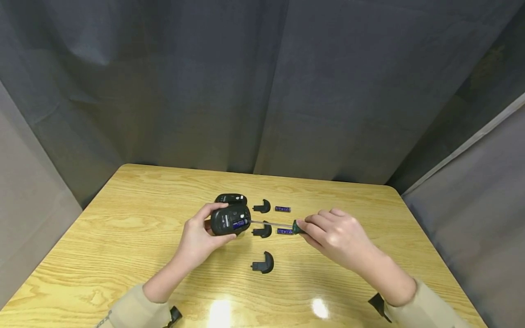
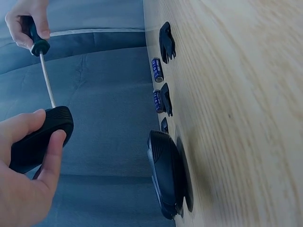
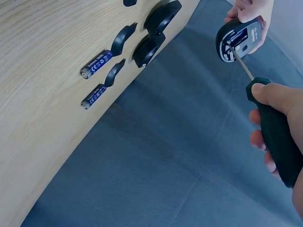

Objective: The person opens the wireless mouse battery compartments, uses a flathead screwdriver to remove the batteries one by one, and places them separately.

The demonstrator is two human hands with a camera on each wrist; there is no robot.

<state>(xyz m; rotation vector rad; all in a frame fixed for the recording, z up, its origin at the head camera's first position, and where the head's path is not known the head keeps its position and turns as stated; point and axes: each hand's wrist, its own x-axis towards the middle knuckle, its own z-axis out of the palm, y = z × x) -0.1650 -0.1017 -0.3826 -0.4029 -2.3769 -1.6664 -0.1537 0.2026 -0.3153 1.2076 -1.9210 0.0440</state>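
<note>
My left hand (image 1: 198, 237) grips a black computer mouse (image 1: 219, 220) by its sides, underside facing me and battery bay uncovered. A blue battery (image 1: 238, 224) shows inside that bay. My right hand (image 1: 338, 234) holds a screwdriver (image 3: 279, 137) by its dark green handle, thumb near the collar. The thin metal shaft reaches across to the mouse, its tip at the end of the bay in the right wrist view. Whether the tip touches a screw is too small to tell. The palm side of the right hand is hidden in the head view.
On the wooden table (image 1: 143, 205) behind the held mouse lie two more mice, one a black mouse (image 1: 231, 198). Several black battery covers, including the nearest cover (image 1: 263, 263), form a column to the right. Beside them lie a far battery (image 1: 282, 209) and a nearer battery (image 1: 285, 231).
</note>
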